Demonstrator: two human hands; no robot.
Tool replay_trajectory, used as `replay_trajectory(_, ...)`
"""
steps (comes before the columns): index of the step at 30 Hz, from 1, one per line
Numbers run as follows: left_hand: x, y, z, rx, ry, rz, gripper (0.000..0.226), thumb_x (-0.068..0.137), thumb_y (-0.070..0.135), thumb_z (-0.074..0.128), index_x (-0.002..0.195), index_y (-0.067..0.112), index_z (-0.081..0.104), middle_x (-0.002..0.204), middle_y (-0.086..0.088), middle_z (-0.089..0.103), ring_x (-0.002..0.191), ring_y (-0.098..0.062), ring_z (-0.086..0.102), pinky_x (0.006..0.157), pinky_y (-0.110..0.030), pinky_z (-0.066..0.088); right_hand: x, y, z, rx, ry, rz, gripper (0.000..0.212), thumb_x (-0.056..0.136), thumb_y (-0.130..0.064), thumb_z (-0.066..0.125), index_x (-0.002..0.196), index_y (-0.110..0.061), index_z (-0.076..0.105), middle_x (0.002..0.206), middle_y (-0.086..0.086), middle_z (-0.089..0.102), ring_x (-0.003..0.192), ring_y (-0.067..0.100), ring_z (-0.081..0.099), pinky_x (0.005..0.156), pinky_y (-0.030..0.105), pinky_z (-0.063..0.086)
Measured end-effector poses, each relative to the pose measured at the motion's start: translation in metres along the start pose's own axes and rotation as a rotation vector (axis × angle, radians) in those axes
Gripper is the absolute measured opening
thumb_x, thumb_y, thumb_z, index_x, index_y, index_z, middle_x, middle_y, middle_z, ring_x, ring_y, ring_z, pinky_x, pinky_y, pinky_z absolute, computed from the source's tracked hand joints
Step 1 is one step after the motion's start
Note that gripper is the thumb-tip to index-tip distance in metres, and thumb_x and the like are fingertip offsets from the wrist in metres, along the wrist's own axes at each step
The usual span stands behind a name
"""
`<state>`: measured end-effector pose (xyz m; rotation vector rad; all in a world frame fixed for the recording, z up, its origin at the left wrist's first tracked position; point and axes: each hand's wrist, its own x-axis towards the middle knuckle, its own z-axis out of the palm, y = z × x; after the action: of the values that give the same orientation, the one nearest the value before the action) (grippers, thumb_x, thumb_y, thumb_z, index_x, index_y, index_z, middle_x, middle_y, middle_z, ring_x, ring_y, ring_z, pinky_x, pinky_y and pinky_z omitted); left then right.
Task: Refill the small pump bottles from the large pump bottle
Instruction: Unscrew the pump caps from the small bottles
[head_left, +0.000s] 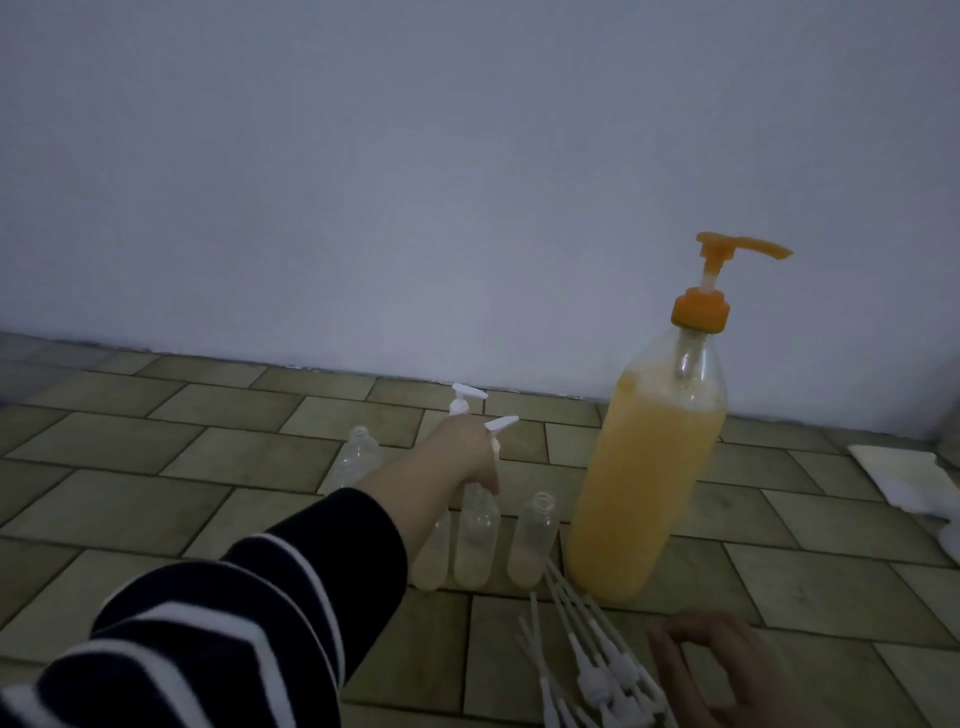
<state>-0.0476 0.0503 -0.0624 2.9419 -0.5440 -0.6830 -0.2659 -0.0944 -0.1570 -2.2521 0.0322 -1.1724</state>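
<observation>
Reaching toward 12 o'clock, left hand (457, 457) pinches a white pump head (498, 428) over the small bottles (478, 540) on the floor. Right hand (711, 670), loosely curled, holds nothing. Large pump bottle (644, 493) at 2 o'clock: likely heavy, slick; grasp mid-body.

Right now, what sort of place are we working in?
Probably a floor at home, hard to say which room: brick-pattern tiles meet a plain wall, and the large pump bottle and small bottles stand directly on them.
</observation>
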Motion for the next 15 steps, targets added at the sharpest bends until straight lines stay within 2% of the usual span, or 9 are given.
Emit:
replay_trajectory(2,-0.002,-0.005,0.0,-0.109,0.038,0.026,0.068,0.087,0.037,0.062,0.145,0.02,0.031,0.132,-0.009,0.055,0.129,-0.018,0.041,0.099,-0.034,0.043,0.005,-0.004,-0.001,0.021,-0.013,0.013,0.019,0.084,-0.052,0.051,0.071,-0.038,0.051,0.083,-0.022,0.057,0.073,-0.007,0.054,0.066,0.007,0.039)
replay_trajectory(4,-0.014,-0.01,-0.006,-0.305,0.155,0.108,0.069,0.081,0.025,0.068,0.143,0.024,0.037,0.099,-0.007,0.063,0.094,-0.017,0.053,0.082,-0.03,0.047,0.016,-0.015,-0.004,0.045,-0.016,0.038,0.02,0.084,-0.054,0.05,0.073,-0.037,0.053,0.087,-0.021,0.058,0.077,-0.009,0.055,0.067,0.003,0.039)
replay_trajectory(5,-0.022,-0.013,-0.01,-0.391,0.239,0.151,0.061,0.078,0.021,0.07,0.135,0.023,0.047,0.09,-0.006,0.062,0.079,-0.017,0.052,0.071,-0.027,0.045,0.024,-0.022,-0.005,0.054,-0.023,0.055,0.014,0.081,-0.051,0.052,0.078,-0.038,0.054,0.088,-0.021,0.059,0.079,-0.009,0.055,0.066,0.002,0.039)
replay_trajectory(7,-0.039,-0.019,-0.021,-0.48,0.428,0.188,0.029,0.075,0.023,0.074,0.101,0.017,0.062,0.084,-0.003,0.062,0.065,-0.014,0.05,0.059,-0.023,0.042,0.047,-0.04,-0.004,0.088,-0.069,0.075,0.009,0.078,-0.047,0.052,0.082,-0.04,0.056,0.088,-0.019,0.059,0.079,-0.004,0.056,0.065,0.004,0.041)
replay_trajectory(8,-0.045,-0.024,-0.024,-0.55,0.501,0.213,0.024,0.073,0.026,0.075,0.09,0.014,0.062,0.08,-0.001,0.06,0.065,-0.013,0.051,0.058,-0.023,0.042,0.06,-0.051,-0.001,0.124,-0.098,0.083,0.011,0.079,-0.048,0.051,0.083,-0.041,0.058,0.089,-0.019,0.06,0.079,0.0,0.057,0.065,0.006,0.043)
replay_trajectory(10,-0.059,-0.031,-0.028,-0.799,0.548,0.32,0.023,0.073,0.027,0.076,0.089,0.014,0.066,0.082,0.001,0.064,0.073,-0.014,0.059,0.066,-0.024,0.047,0.091,-0.075,0.007,0.256,-0.143,0.145,0.016,0.082,-0.052,0.055,0.093,-0.042,0.061,0.09,-0.018,0.063,0.083,0.001,0.059,0.067,0.007,0.045)
replay_trajectory(13,-0.08,-0.035,-0.021,-1.21,0.46,0.545,0.028,0.077,0.021,0.075,0.104,0.019,0.068,0.103,-0.001,0.071,0.097,-0.013,0.067,0.088,-0.029,0.052,0.136,-0.103,0.022,0.43,-0.199,0.281,0.027,0.084,-0.041,0.059,0.11,-0.033,0.061,0.093,-0.014,0.065,0.086,0.0,0.059,0.066,0.006,0.047)
replay_trajectory(15,-0.091,-0.036,-0.015,-1.302,0.403,0.644,0.027,0.076,0.018,0.073,0.103,0.017,0.068,0.099,-0.001,0.072,0.095,-0.012,0.068,0.085,-0.027,0.053,0.158,-0.12,0.03,0.437,-0.223,0.309,0.034,0.081,-0.042,0.063,0.112,-0.029,0.061,0.092,-0.01,0.064,0.081,0.004,0.06,0.065,0.012,0.051)
